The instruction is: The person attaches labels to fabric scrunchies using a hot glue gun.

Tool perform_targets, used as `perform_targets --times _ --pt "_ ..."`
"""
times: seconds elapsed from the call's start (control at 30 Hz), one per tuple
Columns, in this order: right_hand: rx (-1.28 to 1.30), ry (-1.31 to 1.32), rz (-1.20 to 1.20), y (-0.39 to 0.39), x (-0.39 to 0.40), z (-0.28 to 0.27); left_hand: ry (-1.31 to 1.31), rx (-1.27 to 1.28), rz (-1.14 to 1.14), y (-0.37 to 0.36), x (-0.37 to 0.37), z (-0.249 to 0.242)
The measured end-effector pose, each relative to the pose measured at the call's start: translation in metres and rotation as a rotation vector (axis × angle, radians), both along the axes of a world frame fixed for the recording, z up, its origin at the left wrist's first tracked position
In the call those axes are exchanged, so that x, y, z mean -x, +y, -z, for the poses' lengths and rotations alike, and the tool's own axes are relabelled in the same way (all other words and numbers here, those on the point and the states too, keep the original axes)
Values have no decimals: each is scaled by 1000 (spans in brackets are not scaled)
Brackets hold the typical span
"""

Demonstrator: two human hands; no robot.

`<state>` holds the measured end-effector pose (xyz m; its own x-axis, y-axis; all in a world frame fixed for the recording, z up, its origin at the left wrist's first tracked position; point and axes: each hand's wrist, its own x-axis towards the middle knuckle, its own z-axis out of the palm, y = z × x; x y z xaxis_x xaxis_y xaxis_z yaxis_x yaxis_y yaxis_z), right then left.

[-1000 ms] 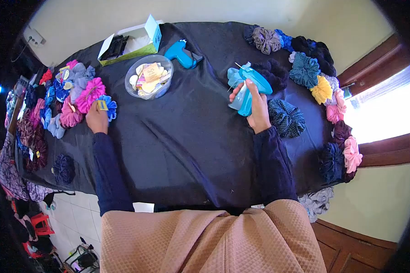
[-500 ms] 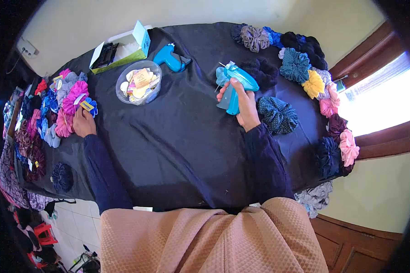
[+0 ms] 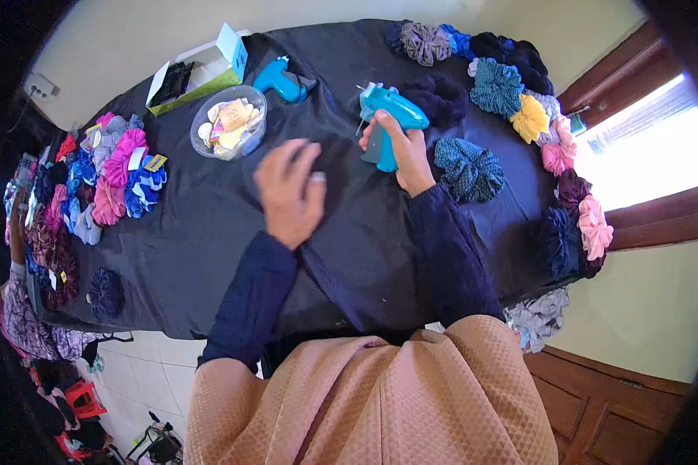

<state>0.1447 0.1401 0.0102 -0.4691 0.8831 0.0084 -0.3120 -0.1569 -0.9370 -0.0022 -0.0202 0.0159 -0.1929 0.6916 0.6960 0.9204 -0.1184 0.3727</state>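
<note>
the right hand (image 3: 406, 159) has its fingers (image 3: 381, 124) wrapped tight around the grip of a teal tagging gun (image 3: 384, 116), which stands upright over the table (image 3: 209, 232) with its needle end pointing left. the left hand (image 3: 289, 192) hangs in the air above the middle of the table, fingers (image 3: 298, 159) loosely spread and holding nothing, a ring on one of them. just right of the right hand lies a dark blue dotted scrunchie (image 3: 468, 168); a black scrunchie (image 3: 440, 99) sits just behind the gun. further left stands a clear plastic tub (image 3: 229, 122) filled with paper tags, with a second teal tagging gun (image 3: 281, 79) lying behind it and an open cardboard box (image 3: 198, 74) at the far edge. a heap of tagged scrunchies (image 3: 120, 174) in pink, blue and purple lies along the left end of the table, well apart from the left hand. more scrunchies (image 3: 531, 116) in yellow, pink, teal and black curve along the right edge. both sleeves are dark blue.
</note>
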Motion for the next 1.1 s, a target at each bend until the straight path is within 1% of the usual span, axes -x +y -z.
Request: perform_targets --times 0.03,0.1,0.13,0.17,0.23,0.3,0.37,0.43,0.5,0.57,0.6,0.63,0.7,0.73,0.83,0.87,0.9,0.97,1.0,1.03,1.1 --pt "-11 -6 5 -3 0 -2 -35 84 91 10 -13 4" --pt "4 -25 28 -5 -4 -6 -6 186 120 20 -27 8" --pt "2 -5 50 -3 -7 -6 -39 255 138 24 -26 12" --pt "0 16 72 0 -10 -8 -42 259 142 24 -24 16" --pt "-107 72 175 8 -19 -23 -14 299 140 26 -17 23" --pt "-200 126 317 31 -34 -25 -29 281 143 26 -15 26" --pt "-244 109 474 48 -57 -38 -46 302 147 25 -14 23" --pt "-412 24 739 78 -84 -44 -62 290 151 26 -13 24" --pt "-579 -80 884 99 -107 -50 -78 278 150 26 -13 25" --pt "-575 -233 1086 134 -134 -31 -77 272 144 26 -13 25" --pt "-597 -401 1145 166 -158 -8 -75 268 139 26 -13 25" --pt "-602 -394 1143 183 -174 12 -87 270 143 26 -13 24" --pt "-571 -691 1077 206 -188 36 -97 269 141 27 -12 25" --pt "-410 -532 892 196 -185 25 -101 261 153 27 -12 25" --pt "-379 -542 846 153 -157 -2 -121 258 171 26 -11 24" --pt "-382 -612 871 163 -160 7 -120 264 167 26 -11 24" --pt "-383 -609 871 166 -158 10 -119 271 164 26 -11 23" --pt "-268 -646 929 171 -157 18 -122 266 167 27 -11 25" --pt "-349 -610 925 171 -155 22 -128 260 170 27 -11 26" --pt "-348 -610 929 170 -155 24 -126 260 174 27 -11 26" --pt "-461 -492 816 163 -150 29 -122 248 172 27 -11 25"
